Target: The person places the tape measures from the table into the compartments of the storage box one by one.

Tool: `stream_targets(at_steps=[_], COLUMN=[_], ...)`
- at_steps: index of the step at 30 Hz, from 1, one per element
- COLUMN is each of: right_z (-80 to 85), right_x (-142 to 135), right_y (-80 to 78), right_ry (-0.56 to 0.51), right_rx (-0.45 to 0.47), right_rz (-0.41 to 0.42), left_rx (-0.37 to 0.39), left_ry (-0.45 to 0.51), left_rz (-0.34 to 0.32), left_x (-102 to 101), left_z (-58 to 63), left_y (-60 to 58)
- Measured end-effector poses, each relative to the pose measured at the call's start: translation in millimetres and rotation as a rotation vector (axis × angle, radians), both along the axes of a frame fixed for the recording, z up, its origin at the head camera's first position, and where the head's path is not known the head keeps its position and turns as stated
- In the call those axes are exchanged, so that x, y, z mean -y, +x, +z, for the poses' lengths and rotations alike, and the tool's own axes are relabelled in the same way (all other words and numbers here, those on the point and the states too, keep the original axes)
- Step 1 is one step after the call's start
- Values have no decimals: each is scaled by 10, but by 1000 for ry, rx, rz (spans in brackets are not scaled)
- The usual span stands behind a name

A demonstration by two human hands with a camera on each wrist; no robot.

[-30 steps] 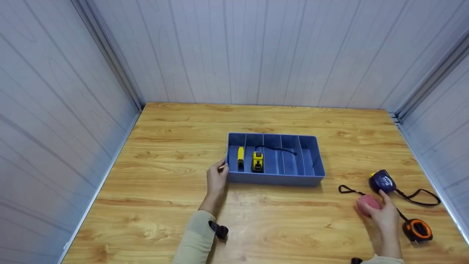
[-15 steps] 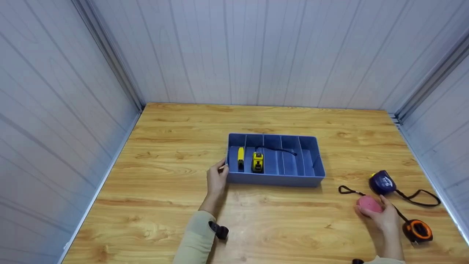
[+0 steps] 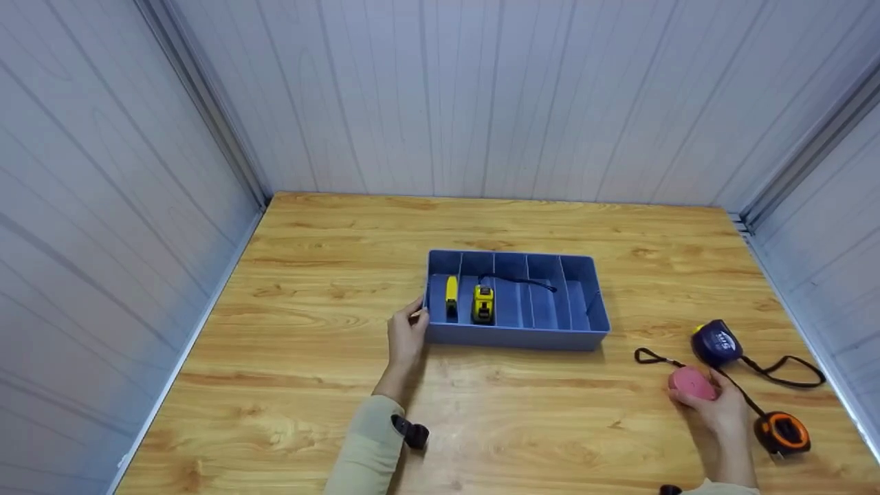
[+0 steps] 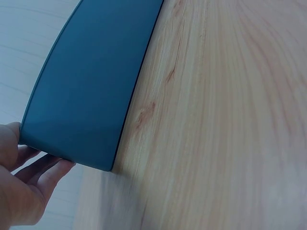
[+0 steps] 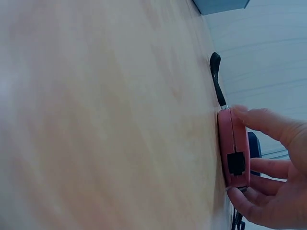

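My left hand [image 3: 407,333] holds the left front corner of a blue divided box [image 3: 515,337]. In the left wrist view, the thumb is at the box's rim and the fingers touch its end wall [image 4: 91,160]. On the right, my right hand [image 3: 725,411] grips a pink tape measure [image 3: 691,383] lying flat on the table, thumb on one side and fingers on the other. Its black strap [image 5: 217,79] points away from the hand. Two yellow tape measures stand in the box: a slim one [image 3: 452,295] in the leftmost compartment, a wider one [image 3: 483,304] beside it.
A dark blue tape measure [image 3: 716,342] lies just beyond the right hand, its strap stretching right. An orange and black tape measure [image 3: 784,432] lies to the hand's right. The wider yellow one's black strap [image 3: 519,278] crosses the dividers. Panel walls [image 3: 454,96] enclose the wooden table [image 3: 330,275].
My right hand's fingers have shifted slightly around the pink tape measure, showing more of its top. The left hand and the box have stayed still.
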State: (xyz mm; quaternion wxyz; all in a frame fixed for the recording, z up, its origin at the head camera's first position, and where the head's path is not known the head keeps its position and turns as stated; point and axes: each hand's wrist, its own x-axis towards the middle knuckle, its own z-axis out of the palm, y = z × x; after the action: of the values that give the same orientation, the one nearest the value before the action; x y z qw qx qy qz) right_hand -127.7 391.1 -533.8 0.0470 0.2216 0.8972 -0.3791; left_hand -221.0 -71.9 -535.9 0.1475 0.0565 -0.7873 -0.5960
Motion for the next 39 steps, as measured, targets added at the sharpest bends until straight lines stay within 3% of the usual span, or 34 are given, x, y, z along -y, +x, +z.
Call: stream_targets(at_steps=[10,19,27,39], right_z=[10,16,43,146], right_x=[31,12,25,128], right_y=[5,11,16,3], right_ry=[49,95,92,119], right_rx=[-1,23,40,-28], right_rz=[-14,-36,-27,-28], left_rx=[20,-30,8,2], left_ry=[20,25,14,15], left_rz=[6,-12,1,-7], left_x=[3,7,0,8], left_z=[11,-18,0,-1], left_y=[5,-13,-7,5])
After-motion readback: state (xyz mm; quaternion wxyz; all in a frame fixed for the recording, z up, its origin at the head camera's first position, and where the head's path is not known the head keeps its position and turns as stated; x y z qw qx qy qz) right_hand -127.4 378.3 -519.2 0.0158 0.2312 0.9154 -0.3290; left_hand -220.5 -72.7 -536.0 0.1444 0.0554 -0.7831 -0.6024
